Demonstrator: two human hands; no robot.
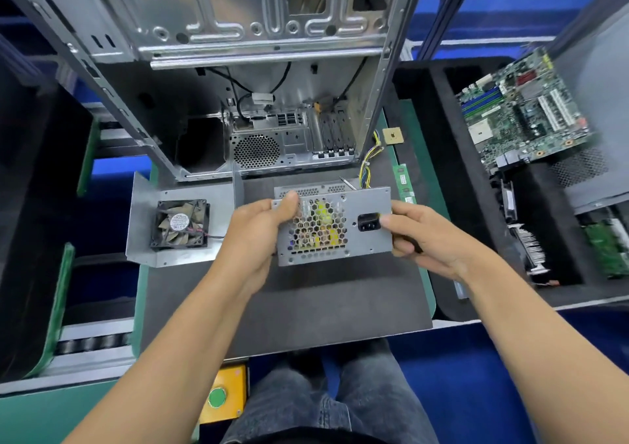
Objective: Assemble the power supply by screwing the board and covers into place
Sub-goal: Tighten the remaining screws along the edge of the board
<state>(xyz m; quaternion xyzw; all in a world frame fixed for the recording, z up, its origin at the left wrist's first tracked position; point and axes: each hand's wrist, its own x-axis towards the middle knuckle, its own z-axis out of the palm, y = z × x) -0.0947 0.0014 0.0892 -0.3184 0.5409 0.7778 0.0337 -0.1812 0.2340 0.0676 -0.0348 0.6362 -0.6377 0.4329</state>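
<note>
I hold the grey metal power supply [360, 242] above the dark mat, its honeycomb grille and black mains socket facing me. My left hand [253, 236] grips its left edge, thumb on the top corner. My right hand [422, 236] grips the right edge, thumb beside the socket. Yellow and blue wires [369, 161] trail from the back of the unit. A bent metal cover plate [143, 229] lies to the left on the mat, with a black fan [180, 224] on it.
An open computer case [272, 103] stands behind the mat [289, 307]. A motherboard [520, 110] and other parts sit in black foam trays on the right. A small CPU chip [393, 136] and a green memory stick [403, 183] lie near the mat's right edge. A yellow box with a green button [221, 396] is below.
</note>
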